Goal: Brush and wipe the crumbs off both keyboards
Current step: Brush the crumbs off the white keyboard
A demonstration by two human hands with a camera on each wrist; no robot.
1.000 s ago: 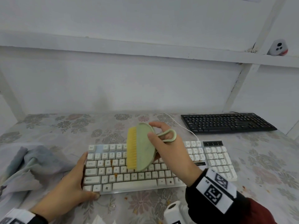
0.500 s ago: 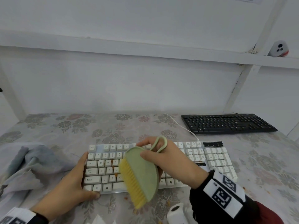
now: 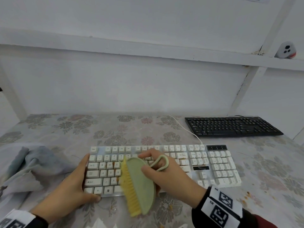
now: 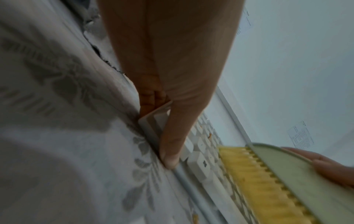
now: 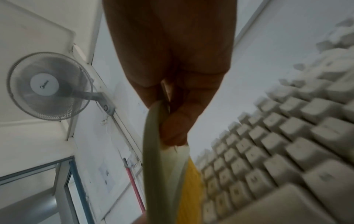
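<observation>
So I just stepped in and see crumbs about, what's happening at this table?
A person is cleaning the white keyboard. Their right hand grips a green brush with yellow bristles, laid across the keys left of the middle, beside brownish crumbs. Their left hand holds the keyboard's left end. A grey cloth lies to the left, and the black keyboard sits further back on the right, with no hand on it.
</observation>
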